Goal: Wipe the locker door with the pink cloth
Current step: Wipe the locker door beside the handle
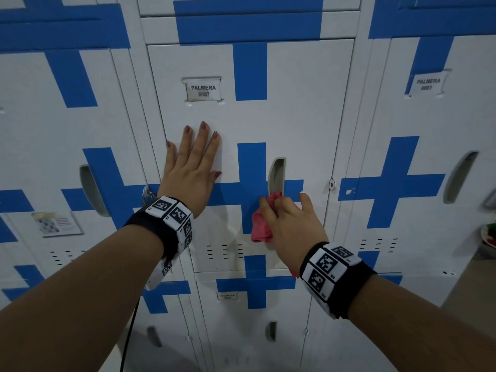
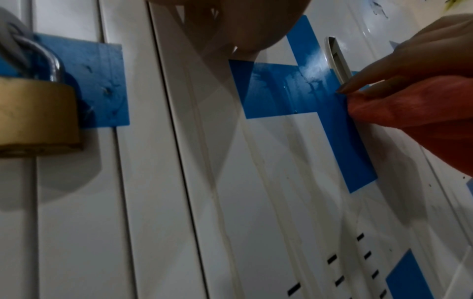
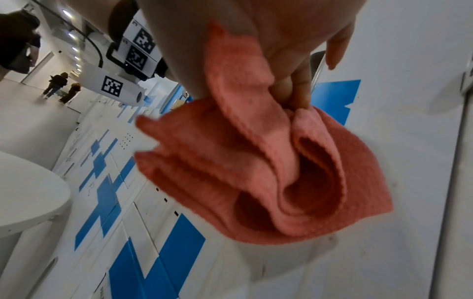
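Note:
The white locker door (image 1: 300, 116) with blue crosses carries a label reading PALMERA 0007 (image 1: 203, 90) and a recessed handle (image 1: 276, 174). My left hand (image 1: 192, 159) lies flat on the door left of the blue cross, fingers straight and spread. My right hand (image 1: 288, 218) grips a bunched pink cloth (image 1: 261, 224) just below the handle, against the door. In the right wrist view the folded pink cloth (image 3: 256, 172) hangs from my curled fingers (image 3: 294, 89). The left wrist view shows the cloth (image 2: 419, 113) and right hand fingers (image 2: 379, 81) on the blue stripe.
Neighbouring lockers stand on both sides, one labelled PALMERA 0003 (image 1: 427, 84). A brass padlock (image 2: 35, 113) hangs on the locker to the left. More lockers sit below (image 1: 255, 331). In the right wrist view a white round table (image 3: 28, 194) and distant people (image 3: 61, 85) appear.

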Demonstrator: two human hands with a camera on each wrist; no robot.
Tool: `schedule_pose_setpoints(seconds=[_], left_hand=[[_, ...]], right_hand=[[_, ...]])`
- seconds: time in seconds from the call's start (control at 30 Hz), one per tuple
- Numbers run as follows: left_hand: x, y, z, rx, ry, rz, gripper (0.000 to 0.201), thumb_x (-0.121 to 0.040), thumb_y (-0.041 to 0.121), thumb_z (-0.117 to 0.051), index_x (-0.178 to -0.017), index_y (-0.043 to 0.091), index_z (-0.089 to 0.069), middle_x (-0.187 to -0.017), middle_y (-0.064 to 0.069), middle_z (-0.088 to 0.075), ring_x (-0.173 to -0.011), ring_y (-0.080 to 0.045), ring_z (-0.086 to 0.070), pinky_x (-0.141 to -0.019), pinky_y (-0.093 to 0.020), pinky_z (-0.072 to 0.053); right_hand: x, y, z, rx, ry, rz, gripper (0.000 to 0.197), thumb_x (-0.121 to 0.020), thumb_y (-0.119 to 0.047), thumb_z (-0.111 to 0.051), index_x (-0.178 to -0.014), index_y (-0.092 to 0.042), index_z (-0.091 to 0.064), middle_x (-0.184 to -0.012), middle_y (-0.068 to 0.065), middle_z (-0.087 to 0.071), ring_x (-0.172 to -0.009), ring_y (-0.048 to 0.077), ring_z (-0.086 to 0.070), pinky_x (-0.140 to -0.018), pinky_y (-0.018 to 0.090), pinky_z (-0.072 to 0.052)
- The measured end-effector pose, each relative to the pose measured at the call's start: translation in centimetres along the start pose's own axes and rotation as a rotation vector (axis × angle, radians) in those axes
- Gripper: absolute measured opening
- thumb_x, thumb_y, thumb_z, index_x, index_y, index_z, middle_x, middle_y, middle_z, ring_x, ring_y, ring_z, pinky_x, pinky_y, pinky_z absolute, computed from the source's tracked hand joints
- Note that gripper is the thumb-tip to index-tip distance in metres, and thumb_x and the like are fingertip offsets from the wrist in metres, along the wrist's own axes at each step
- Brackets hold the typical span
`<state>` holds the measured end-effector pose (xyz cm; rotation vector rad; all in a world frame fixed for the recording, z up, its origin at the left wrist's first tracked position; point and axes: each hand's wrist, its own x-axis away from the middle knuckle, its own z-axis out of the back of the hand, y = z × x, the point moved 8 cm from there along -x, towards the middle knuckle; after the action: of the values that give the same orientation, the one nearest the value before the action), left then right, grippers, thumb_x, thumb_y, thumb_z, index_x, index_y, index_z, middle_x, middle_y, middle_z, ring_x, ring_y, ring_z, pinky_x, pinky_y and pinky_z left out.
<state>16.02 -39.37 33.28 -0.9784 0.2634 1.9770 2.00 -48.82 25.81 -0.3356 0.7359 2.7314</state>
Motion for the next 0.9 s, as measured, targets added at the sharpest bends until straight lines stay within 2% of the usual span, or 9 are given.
schedule_pose_setpoints(seconds=[0.17, 0.3, 0.43, 0.67, 0.77, 0.83, 0.9], left_hand=[[0.0, 0.0, -0.1, 0.0, 0.0, -0.001, 0.071, -0.097, 0.031, -0.038, -0.147, 0.018, 0.01, -0.153, 0.0, 0.02, -0.14, -0.023, 0.018, -0.114, -0.052, 0.004], [0.0, 0.1, 0.0, 0.001, 0.005, -0.003, 0.07, -0.097, 0.031, -0.038, -0.147, 0.018, 0.009, -0.153, -0.001, 0.019, -0.141, -0.024, 0.017, -0.114, -0.052, 0.003], [0.0, 0.0, 0.0, 0.006, 0.009, -0.002, 0.07, -0.097, 0.031, -0.038, -0.147, 0.019, 0.009, -0.153, 0.0, 0.02, -0.141, -0.023, 0.017, -0.114, -0.053, 0.002], [0.1, 0.0, 0.1, 0.006, 0.015, -0.01, 0.069, -0.096, 0.031, -0.037, -0.148, 0.018, 0.005, -0.154, -0.001, 0.016, -0.141, -0.022, 0.017, -0.114, -0.054, 0.0], [0.0, 0.1, 0.1, 0.009, 0.018, -0.007, 0.068, -0.096, 0.031, -0.037, -0.148, 0.017, 0.005, -0.154, -0.001, 0.017, -0.141, -0.023, 0.016, -0.114, -0.054, 0.0], [0.0, 0.0, 0.1, 0.013, 0.018, -0.004, 0.069, -0.096, 0.031, -0.037, -0.148, 0.018, 0.005, -0.153, 0.0, 0.017, -0.141, -0.022, 0.016, -0.114, -0.053, 0.001], [0.1, 0.0, 0.0, 0.01, 0.016, -0.007, 0.069, -0.096, 0.032, -0.037, -0.148, 0.018, 0.007, -0.153, 0.0, 0.018, -0.141, -0.022, 0.017, -0.114, -0.053, 0.001]], right_hand=[[-0.7, 0.3, 0.7, -0.136, -0.005, -0.028, 0.049, -0.087, -0.021, -0.039, -0.133, -0.012, -0.026, -0.113, 0.007, -0.057, -0.108, 0.026, -0.047, -0.099, 0.043, -0.025], [-0.9, 0.7, 1.0, -0.172, 0.023, -0.033, 0.049, -0.082, -0.015, -0.04, -0.129, -0.013, -0.031, -0.102, 0.006, -0.061, -0.094, 0.027, -0.052, -0.087, 0.039, -0.03], [-1.2, 0.6, 1.4, -0.197, 0.054, -0.033, 0.046, -0.081, -0.014, -0.041, -0.127, -0.012, -0.033, -0.095, 0.006, -0.062, -0.089, 0.027, -0.053, -0.084, 0.039, -0.031], [-0.7, 0.8, 0.9, -0.332, 0.122, -0.112, 0.043, -0.081, -0.014, -0.049, -0.123, -0.012, -0.039, -0.103, 0.008, -0.063, -0.09, 0.029, -0.056, -0.08, 0.039, -0.035], [0.0, 0.7, 0.0, -0.498, 0.126, -0.185, 0.059, -0.084, -0.018, -0.055, -0.136, -0.016, -0.028, -0.123, 0.006, -0.057, -0.104, 0.025, -0.056, -0.082, 0.039, -0.038], [0.5, 0.2, -0.7, -0.638, 0.081, -0.213, 0.074, -0.087, -0.014, -0.05, -0.147, -0.019, -0.007, -0.146, 0.006, -0.038, -0.117, 0.025, -0.051, -0.089, 0.039, -0.039], [0.6, -0.4, -1.0, -0.718, 0.028, -0.215, 0.088, -0.087, -0.009, -0.049, -0.148, -0.024, 0.013, -0.157, 0.006, -0.012, -0.121, 0.029, -0.047, -0.094, 0.039, -0.04]])
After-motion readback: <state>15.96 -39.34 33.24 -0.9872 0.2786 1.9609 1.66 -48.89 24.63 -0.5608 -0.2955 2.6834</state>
